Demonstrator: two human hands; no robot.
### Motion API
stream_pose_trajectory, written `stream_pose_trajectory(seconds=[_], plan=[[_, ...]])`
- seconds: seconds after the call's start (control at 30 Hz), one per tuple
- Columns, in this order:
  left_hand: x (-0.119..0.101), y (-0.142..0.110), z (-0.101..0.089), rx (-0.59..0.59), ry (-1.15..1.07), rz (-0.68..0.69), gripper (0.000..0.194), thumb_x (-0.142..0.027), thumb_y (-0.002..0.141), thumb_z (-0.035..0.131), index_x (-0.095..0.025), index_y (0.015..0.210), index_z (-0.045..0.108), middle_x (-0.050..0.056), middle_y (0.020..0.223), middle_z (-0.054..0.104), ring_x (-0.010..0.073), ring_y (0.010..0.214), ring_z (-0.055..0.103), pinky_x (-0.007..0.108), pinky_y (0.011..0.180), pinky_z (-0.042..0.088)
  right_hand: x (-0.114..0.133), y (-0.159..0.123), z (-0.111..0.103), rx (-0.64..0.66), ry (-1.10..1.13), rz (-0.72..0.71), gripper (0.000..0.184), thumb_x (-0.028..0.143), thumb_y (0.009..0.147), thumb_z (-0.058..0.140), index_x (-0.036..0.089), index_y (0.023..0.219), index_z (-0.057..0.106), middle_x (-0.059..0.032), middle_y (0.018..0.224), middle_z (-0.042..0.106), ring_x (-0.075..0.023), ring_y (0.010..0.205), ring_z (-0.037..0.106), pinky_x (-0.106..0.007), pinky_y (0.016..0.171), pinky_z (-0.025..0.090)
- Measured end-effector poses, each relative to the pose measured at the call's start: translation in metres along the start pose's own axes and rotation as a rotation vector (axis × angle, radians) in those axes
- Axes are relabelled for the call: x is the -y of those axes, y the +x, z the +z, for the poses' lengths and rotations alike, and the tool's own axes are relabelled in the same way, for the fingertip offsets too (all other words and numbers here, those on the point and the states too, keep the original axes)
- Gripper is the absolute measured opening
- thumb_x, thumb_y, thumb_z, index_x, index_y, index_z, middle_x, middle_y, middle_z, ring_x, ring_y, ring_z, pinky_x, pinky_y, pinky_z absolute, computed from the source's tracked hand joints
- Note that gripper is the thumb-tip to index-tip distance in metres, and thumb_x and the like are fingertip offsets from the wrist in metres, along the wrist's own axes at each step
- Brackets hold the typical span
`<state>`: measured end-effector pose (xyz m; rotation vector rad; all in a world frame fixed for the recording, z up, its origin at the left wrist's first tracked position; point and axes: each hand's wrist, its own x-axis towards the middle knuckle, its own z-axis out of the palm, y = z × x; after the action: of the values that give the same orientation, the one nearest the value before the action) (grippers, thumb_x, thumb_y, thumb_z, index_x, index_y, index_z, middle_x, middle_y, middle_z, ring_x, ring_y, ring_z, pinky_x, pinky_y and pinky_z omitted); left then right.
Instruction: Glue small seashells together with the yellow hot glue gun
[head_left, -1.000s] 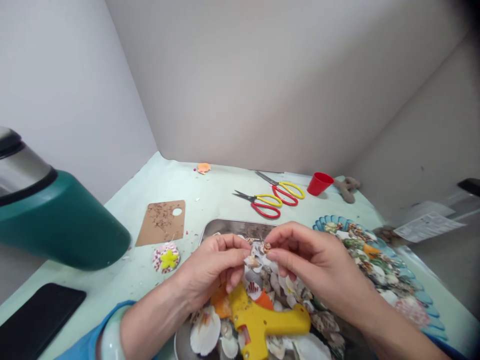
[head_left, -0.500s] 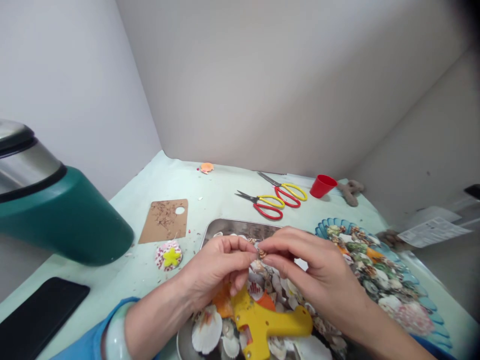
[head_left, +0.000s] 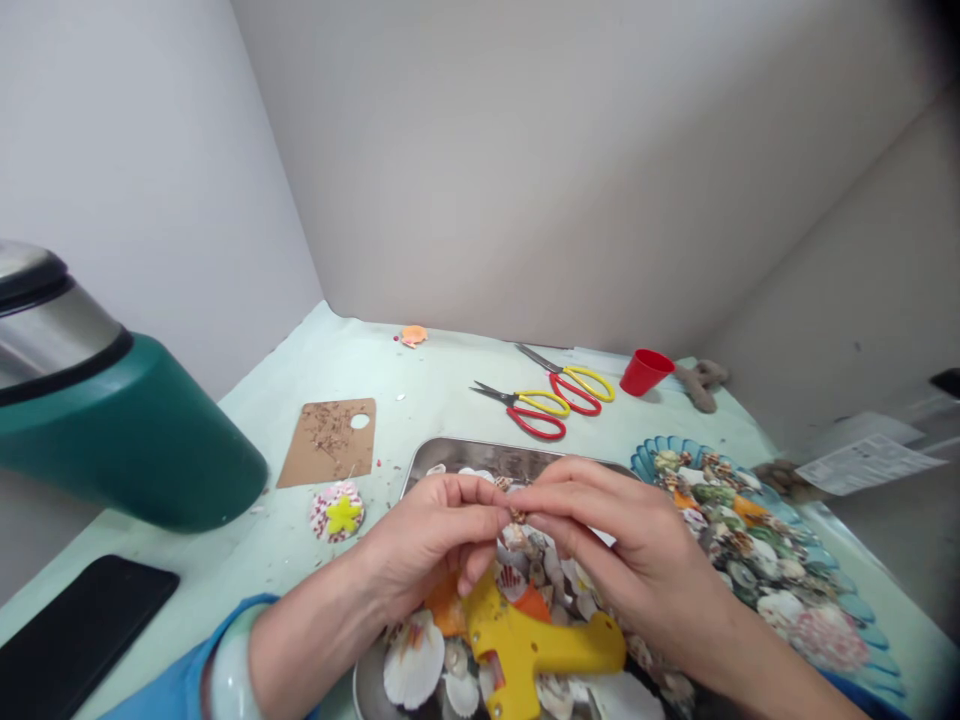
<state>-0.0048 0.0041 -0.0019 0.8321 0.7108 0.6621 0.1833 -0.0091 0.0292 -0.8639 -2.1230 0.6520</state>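
Craft workspace, yellow glue gun (head_left: pixel 517 645), scissors (head_left: pixel 517 398), shells (head_left: pixel 414 662) in metal tray (head_left: pixel 469 456)

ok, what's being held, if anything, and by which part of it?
Small brown shell, pinched at the right grip's fingertips; left grip right beside it, hold unclear. Fingers hide which part.

Shells (head_left: pixel 414 665) matt, some ridged; tray (head_left: pixel 487 460) shiny metal; glue gun (head_left: pixel 574 648) smooth plastic; bangle (head_left: pixel 231 675) glossy.

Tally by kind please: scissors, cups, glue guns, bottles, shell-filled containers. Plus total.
Scissors: 2
Red cup: 1
Yellow glue gun: 1
Green bottle: 1
Shell-filled containers, metal tray and blue dish: 2
Total: 7
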Motion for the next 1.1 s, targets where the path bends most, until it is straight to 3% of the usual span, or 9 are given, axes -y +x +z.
stream_pose_trajectory(seconds=[0.2, 0.5, 0.63, 0.7, 0.77, 0.9, 1.1], plan=[[-0.001, -0.001, 0.000, 0.003, 0.028, -0.002, 0.017, -0.031, 0.078, 0.064, -0.014, 0.077, 0.063, -0.005, 0.040, 0.048, 0.0037, 0.031, 0.036, 0.014, 0.034, 0.027, 0.003, 0.000, 0.001, -0.012, 0.001, 0.013, 0.032, 0.004, 0.086, 0.052, 0.024, 0.106, 0.068, -0.0034, 0.089, 0.062, -0.0137, 0.078, 0.060, -0.025, 0.067, 0.049], [-0.001, -0.002, 0.000, -0.003, 0.030, 0.006, 0.011, -0.024, 0.079, 0.061, -0.014, 0.076, 0.063, -0.005, 0.040, 0.048, 0.0039, 0.032, 0.035, 0.015, 0.035, 0.027, 0.004, 0.000, 0.007, -0.043, -0.008, -0.014, 0.031, 0.004, 0.086, 0.051, 0.020, 0.104, 0.069, -0.0059, 0.089, 0.062, -0.0138, 0.078, 0.060, -0.025, 0.066, 0.049], [-0.001, -0.002, 0.002, -0.004, -0.015, 0.021, 0.010, -0.022, 0.079, 0.061, -0.013, 0.076, 0.064, -0.005, 0.039, 0.049, 0.0037, 0.033, 0.037, 0.014, 0.038, 0.028, 0.005, 0.000, 0.004, -0.050, -0.068, -0.009, 0.032, 0.008, 0.089, 0.047, 0.020, 0.115, 0.062, -0.0053, 0.092, 0.062, -0.0138, 0.082, 0.059, -0.026, 0.071, 0.047], [-0.002, -0.002, 0.004, -0.032, -0.062, 0.047, 0.009, -0.023, 0.079, 0.062, -0.013, 0.077, 0.064, -0.004, 0.040, 0.050, 0.0036, 0.034, 0.039, 0.014, 0.040, 0.029, 0.007, 0.000, 0.000, -0.103, -0.103, 0.050, 0.031, 0.013, 0.091, 0.045, 0.021, 0.119, 0.056, -0.0029, 0.088, 0.062, -0.0131, 0.077, 0.058, -0.026, 0.070, 0.046], [-0.003, -0.002, 0.007, -0.067, -0.110, 0.083, 0.011, -0.024, 0.077, 0.065, -0.013, 0.076, 0.063, -0.004, 0.042, 0.051, 0.0039, 0.036, 0.040, 0.014, 0.041, 0.030, 0.010, 0.000, -0.003, -0.151, -0.104, 0.151, 0.022, 0.019, 0.092, 0.046, 0.023, 0.111, 0.057, 0.0006, 0.079, 0.061, -0.0119, 0.066, 0.056, -0.025, 0.063, 0.045], [-0.006, -0.003, 0.014, -0.122, -0.149, 0.131, 0.015, -0.028, 0.075, 0.069, -0.014, 0.076, 0.063, -0.004, 0.046, 0.051, 0.0040, 0.039, 0.039, 0.015, 0.040, 0.030, 0.016, 0.001, -0.001, -0.053, -0.045, 0.326, 0.003, 0.025, 0.084, 0.061, 0.022, 0.085, 0.060, 0.0045, 0.065, 0.057, -0.0105, 0.054, 0.051, -0.022, 0.051, 0.040], [-0.005, -0.007, 0.024, -0.155, -0.145, 0.193, 0.016, -0.028, 0.077, 0.067, -0.013, 0.082, 0.064, -0.005, 0.047, 0.048, 0.0034, 0.041, 0.035, 0.014, 0.040, 0.028, 0.015, -0.001, 0.012, -0.012, 0.126, 0.458, 0.009, 0.018, 0.083, 0.058, 0.020, 0.074, 0.062, 0.0051, 0.058, 0.052, -0.0090, 0.051, 0.046, -0.020, 0.048, 0.036]])
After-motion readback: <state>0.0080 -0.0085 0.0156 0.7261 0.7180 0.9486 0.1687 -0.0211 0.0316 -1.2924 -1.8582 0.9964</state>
